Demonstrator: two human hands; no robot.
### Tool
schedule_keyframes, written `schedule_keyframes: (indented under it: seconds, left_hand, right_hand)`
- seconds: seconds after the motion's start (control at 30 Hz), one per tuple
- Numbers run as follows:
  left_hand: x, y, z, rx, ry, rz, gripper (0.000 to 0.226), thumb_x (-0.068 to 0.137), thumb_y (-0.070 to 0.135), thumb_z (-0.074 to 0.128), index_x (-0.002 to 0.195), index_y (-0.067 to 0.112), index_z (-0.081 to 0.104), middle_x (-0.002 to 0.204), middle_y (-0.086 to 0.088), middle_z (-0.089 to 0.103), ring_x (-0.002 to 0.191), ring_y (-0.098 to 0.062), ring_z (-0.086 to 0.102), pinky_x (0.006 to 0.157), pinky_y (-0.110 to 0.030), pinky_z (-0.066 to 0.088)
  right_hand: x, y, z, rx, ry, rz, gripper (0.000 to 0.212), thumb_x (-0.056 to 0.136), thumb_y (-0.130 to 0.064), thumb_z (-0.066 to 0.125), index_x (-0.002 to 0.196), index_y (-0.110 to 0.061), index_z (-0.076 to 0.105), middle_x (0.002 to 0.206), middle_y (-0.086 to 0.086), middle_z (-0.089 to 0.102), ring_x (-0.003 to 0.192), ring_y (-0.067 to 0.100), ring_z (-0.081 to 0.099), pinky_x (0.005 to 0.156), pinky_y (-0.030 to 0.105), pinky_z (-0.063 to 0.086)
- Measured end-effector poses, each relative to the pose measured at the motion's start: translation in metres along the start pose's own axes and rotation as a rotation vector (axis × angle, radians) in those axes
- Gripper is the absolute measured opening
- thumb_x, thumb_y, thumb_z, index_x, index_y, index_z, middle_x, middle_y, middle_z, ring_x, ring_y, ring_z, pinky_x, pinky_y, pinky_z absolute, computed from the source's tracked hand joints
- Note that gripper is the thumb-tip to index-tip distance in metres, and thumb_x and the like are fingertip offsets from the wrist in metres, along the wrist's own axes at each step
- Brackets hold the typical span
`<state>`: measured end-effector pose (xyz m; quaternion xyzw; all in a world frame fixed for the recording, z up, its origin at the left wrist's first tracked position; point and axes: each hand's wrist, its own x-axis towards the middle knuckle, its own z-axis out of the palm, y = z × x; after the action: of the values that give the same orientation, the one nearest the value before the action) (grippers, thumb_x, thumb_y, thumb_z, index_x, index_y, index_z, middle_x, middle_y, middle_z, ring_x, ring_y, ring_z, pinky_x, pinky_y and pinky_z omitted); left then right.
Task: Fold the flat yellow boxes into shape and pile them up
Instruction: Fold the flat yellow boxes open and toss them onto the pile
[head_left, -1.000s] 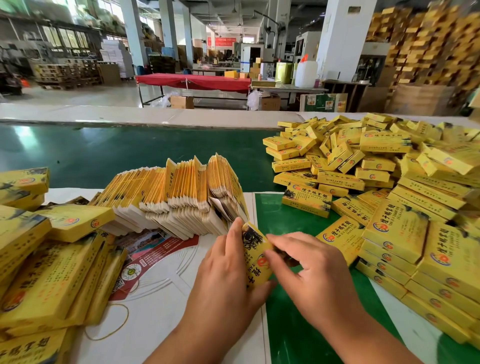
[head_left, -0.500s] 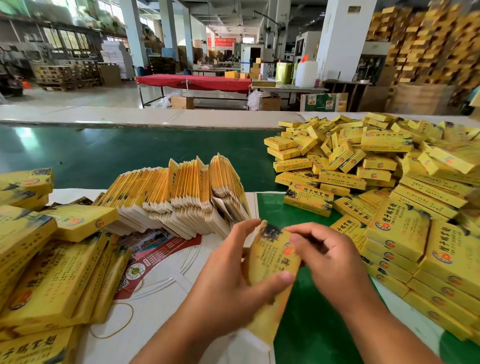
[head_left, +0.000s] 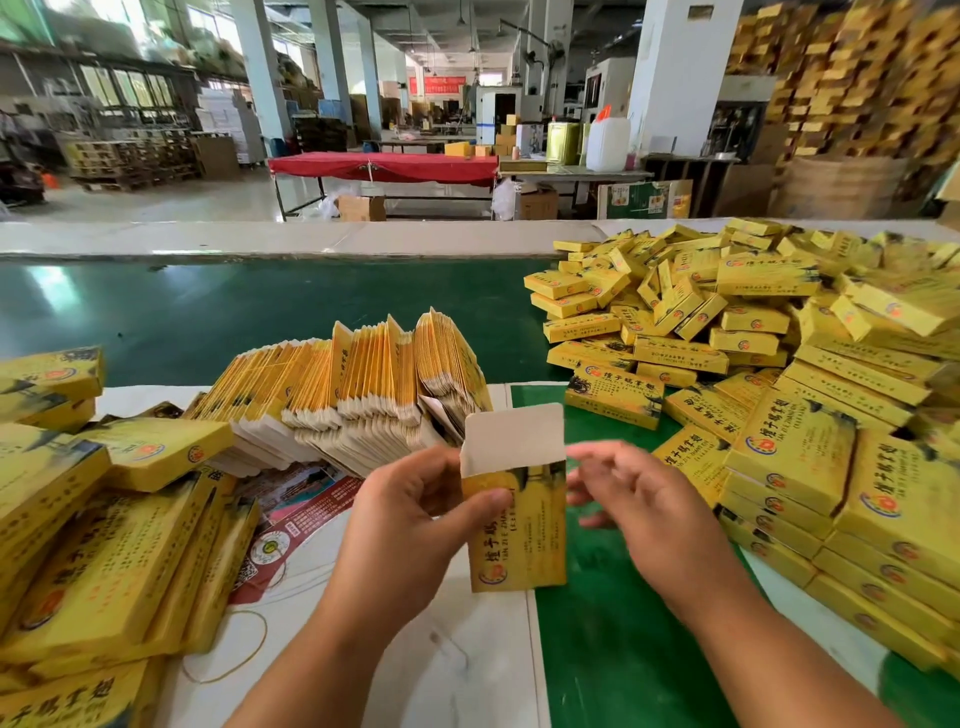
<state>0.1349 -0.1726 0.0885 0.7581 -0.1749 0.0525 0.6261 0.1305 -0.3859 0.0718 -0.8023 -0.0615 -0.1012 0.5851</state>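
The left hand (head_left: 410, 525) held a box (head_left: 517, 525) upright above the near tabletop (head_left: 467, 670), thumb and fingers clamped on its left edge, its white top flap (head_left: 511, 439) standing open. The right hand (head_left: 649, 514) hovered just right of it, blurred, fingers apart and gripping nothing. To finish well, the flap probably wanted creasing along its score and tucking in squarely while the left hand kept the body from collapsing. Flat blanks (head_left: 358, 389) fanned out beyond the hands; folded boxes (head_left: 753, 364) were heaped to the right. A green belt (head_left: 234, 312) ran across the far side, with a warehouse floor and a red-covered table (head_left: 384, 167) behind.
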Motion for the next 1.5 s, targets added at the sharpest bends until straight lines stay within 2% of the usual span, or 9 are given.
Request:
schedule_keyframes:
  seconds: [0.1,0.3,0.57,0.7,0.87,1.03,1.13,1.3,1.5]
  left_hand:
    - [0.001,-0.004,0.004,0.08,0.02,-0.04,0.029,0.068,0.044,0.069,0.089,0.024,0.073,0.086,0.01,0.076,0.081,-0.007,0.072,0.071,-0.028,0.06]
    - [-0.002,-0.011,0.012,0.067,0.122,-0.007,0.043,0.06,0.049,0.074,0.098,0.04,0.057,0.094,0.014,0.072,0.084,-0.007,0.071,0.063,-0.026,0.06]
    - [-0.004,-0.013,0.01,0.04,0.092,0.204,0.022,0.079,0.037,0.077,0.092,0.028,0.062,0.095,0.007,0.069,0.091,-0.019,0.067,0.07,-0.036,0.061]
    - [-0.003,-0.013,0.013,0.181,-0.001,0.223,0.027,0.076,0.045,0.071,0.08,0.019,0.064,0.08,0.003,0.069,0.079,-0.02,0.066,0.066,-0.045,0.058]
    - [-0.001,-0.01,0.01,0.245,0.004,0.302,0.025,0.082,0.041,0.064,0.078,0.016,0.064,0.078,0.006,0.068,0.077,-0.018,0.066,0.062,-0.038,0.057]
    - [-0.001,-0.005,0.009,0.255,0.047,0.368,0.021,0.086,0.032,0.057,0.083,0.015,0.07,0.084,0.006,0.067,0.082,-0.016,0.065,0.062,-0.036,0.056]
    - [-0.004,-0.007,0.008,0.137,0.061,0.293,0.02,0.089,0.024,0.064,0.108,0.029,0.066,0.092,0.008,0.068,0.092,-0.018,0.065,0.071,-0.033,0.059]
    - [-0.002,-0.01,0.006,-0.105,0.014,0.122,0.067,0.079,0.021,0.067,0.137,0.041,0.042,0.098,0.01,0.07,0.096,-0.012,0.067,0.077,-0.017,0.055]
    - [0.002,-0.01,0.0,-0.076,-0.038,0.131,0.027,0.086,0.013,0.066,0.102,0.035,0.063,0.1,0.0,0.069,0.096,-0.023,0.068,0.075,-0.032,0.06]
  right_hand:
    - [-0.004,0.0,0.0,0.086,-0.037,-0.137,0.035,0.085,-0.029,0.07,0.117,-0.039,0.059,0.104,-0.012,0.072,0.099,0.006,0.068,0.082,0.017,0.054]
    - [-0.007,-0.001,0.01,0.042,0.028,-0.222,0.038,0.085,-0.004,0.072,0.108,-0.03,0.056,0.097,-0.012,0.071,0.088,0.006,0.069,0.075,0.011,0.051]
    - [-0.01,-0.008,0.009,-0.021,-0.011,-0.346,0.042,0.084,-0.015,0.066,0.116,-0.042,0.058,0.103,-0.017,0.068,0.093,0.004,0.066,0.077,0.011,0.051]
    - [-0.01,-0.008,0.006,-0.072,-0.052,-0.368,0.03,0.081,-0.023,0.071,0.108,-0.036,0.064,0.098,-0.011,0.067,0.091,0.01,0.067,0.076,0.013,0.052]
    - [-0.004,-0.011,0.004,-0.188,-0.077,-0.485,0.009,0.084,-0.022,0.07,0.089,-0.017,0.064,0.083,-0.009,0.061,0.081,0.013,0.061,0.072,0.016,0.047]
    - [-0.003,-0.012,0.004,-0.189,-0.053,-0.562,0.013,0.087,-0.024,0.062,0.08,-0.013,0.063,0.079,-0.009,0.059,0.076,0.014,0.059,0.067,0.019,0.046]
    - [-0.006,-0.007,0.004,-0.097,-0.003,-0.481,0.011,0.086,-0.025,0.07,0.094,-0.023,0.062,0.082,-0.011,0.061,0.079,0.011,0.062,0.071,0.015,0.049]
    - [-0.006,-0.001,0.006,0.021,0.028,-0.332,0.061,0.084,-0.031,0.073,0.137,-0.046,0.045,0.091,-0.012,0.062,0.088,0.009,0.064,0.078,0.015,0.053]
    - [-0.005,-0.003,0.007,0.021,-0.041,-0.342,0.032,0.085,-0.031,0.069,0.113,-0.046,0.066,0.1,-0.01,0.07,0.093,0.016,0.067,0.075,0.025,0.057]
